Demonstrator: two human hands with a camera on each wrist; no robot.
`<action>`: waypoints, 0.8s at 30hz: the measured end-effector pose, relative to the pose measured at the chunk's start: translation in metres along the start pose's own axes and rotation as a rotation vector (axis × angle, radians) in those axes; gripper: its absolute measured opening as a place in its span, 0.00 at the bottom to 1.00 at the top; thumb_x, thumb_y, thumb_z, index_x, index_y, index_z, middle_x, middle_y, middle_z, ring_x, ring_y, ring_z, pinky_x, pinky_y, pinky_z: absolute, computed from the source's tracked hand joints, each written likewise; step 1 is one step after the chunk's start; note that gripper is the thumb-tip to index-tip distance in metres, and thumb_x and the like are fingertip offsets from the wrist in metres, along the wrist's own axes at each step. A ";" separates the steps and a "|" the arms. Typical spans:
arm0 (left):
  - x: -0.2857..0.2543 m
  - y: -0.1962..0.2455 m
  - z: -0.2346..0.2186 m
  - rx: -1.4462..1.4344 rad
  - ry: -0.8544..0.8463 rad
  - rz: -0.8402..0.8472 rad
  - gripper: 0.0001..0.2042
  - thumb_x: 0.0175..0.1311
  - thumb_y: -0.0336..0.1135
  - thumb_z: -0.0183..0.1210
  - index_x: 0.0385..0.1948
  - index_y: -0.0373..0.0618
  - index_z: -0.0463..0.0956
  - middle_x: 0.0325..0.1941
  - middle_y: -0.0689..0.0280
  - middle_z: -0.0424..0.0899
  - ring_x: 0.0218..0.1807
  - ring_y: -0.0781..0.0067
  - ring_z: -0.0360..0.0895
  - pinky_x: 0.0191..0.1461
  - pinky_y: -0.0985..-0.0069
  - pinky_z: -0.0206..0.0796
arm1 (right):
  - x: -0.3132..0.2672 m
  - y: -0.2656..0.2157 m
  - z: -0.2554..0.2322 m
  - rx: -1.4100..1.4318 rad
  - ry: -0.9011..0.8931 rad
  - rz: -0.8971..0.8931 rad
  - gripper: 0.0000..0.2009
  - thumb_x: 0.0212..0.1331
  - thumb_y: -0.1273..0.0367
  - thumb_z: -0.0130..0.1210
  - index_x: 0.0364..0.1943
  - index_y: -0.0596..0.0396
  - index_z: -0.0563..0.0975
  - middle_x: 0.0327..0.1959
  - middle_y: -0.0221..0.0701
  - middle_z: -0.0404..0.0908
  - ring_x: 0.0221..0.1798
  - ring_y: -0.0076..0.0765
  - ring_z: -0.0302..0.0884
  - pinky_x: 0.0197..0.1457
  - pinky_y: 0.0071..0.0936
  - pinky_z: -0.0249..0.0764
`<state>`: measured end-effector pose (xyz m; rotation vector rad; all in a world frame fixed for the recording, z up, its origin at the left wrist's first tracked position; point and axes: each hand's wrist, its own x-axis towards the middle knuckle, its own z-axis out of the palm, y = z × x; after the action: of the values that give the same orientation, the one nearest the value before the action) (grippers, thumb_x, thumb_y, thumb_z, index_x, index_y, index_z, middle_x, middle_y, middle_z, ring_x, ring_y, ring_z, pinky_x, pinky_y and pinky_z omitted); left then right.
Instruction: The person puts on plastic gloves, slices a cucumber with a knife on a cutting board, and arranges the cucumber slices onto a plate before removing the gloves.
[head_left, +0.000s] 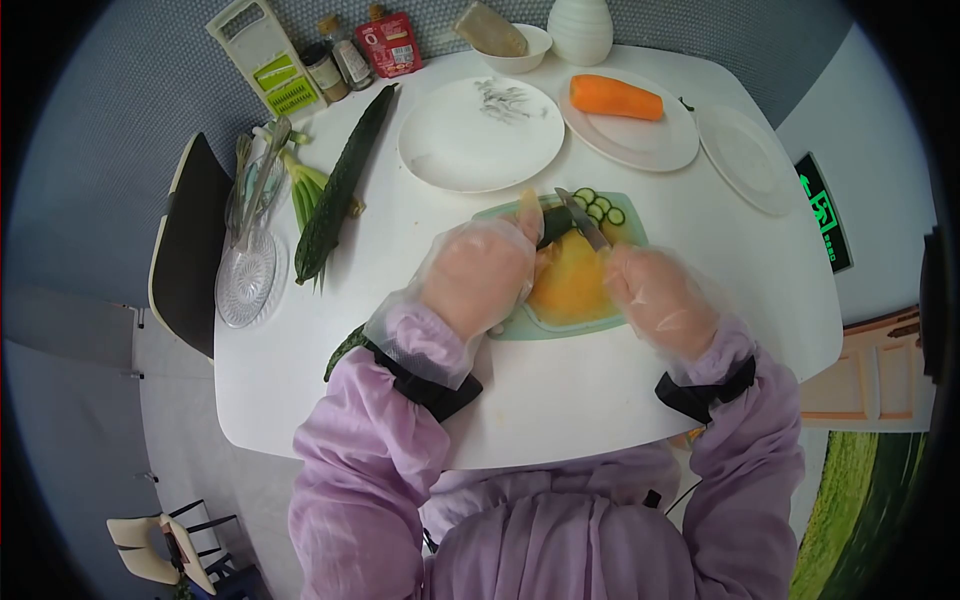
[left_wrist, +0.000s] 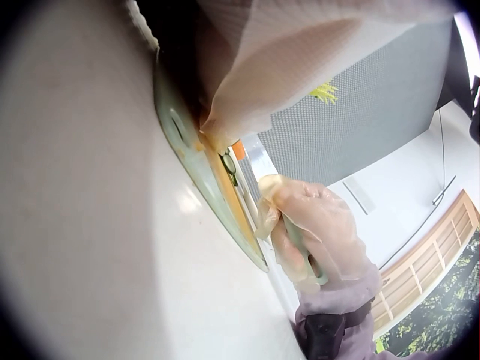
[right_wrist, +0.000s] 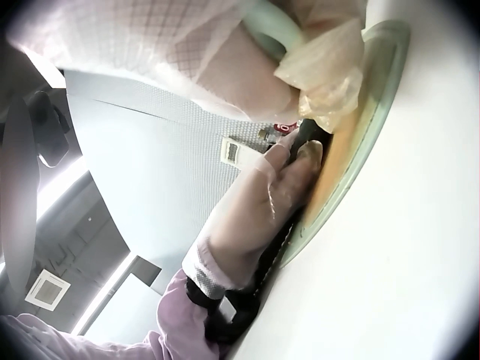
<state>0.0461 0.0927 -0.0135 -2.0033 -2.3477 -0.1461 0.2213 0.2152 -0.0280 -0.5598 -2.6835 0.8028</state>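
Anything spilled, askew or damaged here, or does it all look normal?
One oddity: a large orange-yellow patch across the middle of the green cutting board, possibly staining or juice, though I can't rule out a printed design. Nothing looks plainly broken or tipped over, and the cucumber slices sit together near the board's far edge.

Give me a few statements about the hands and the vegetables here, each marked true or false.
1. The right hand holds a knife. True.
2. Cucumber slices lie on the board. True.
3. The carrot lies on the board too. False: it lies on a white plate.
4. The left hand is bare. False: it is gloved in clear plastic.
5. The long cucumber lies right of the board. False: it lies to the left.
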 end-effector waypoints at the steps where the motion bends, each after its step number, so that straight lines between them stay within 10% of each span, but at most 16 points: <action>1: 0.000 0.000 0.000 -0.004 0.002 -0.005 0.17 0.61 0.40 0.52 0.45 0.36 0.68 0.30 0.59 0.77 0.33 0.59 0.77 0.36 0.64 0.70 | 0.000 -0.001 0.000 0.000 0.000 0.000 0.07 0.56 0.70 0.49 0.27 0.59 0.71 0.22 0.45 0.74 0.30 0.57 0.71 0.33 0.45 0.67; 24: -0.002 -0.003 0.006 0.054 0.083 0.050 0.24 0.61 0.40 0.51 0.54 0.32 0.62 0.23 0.61 0.74 0.26 0.61 0.75 0.28 0.66 0.67 | 0.002 0.008 0.014 -0.008 0.042 -0.140 0.05 0.54 0.71 0.49 0.29 0.59 0.70 0.25 0.44 0.73 0.32 0.55 0.70 0.35 0.45 0.66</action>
<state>0.0439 0.0914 -0.0195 -1.9891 -2.2257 -0.1590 0.2167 0.2158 -0.0436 -0.3816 -2.6538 0.7339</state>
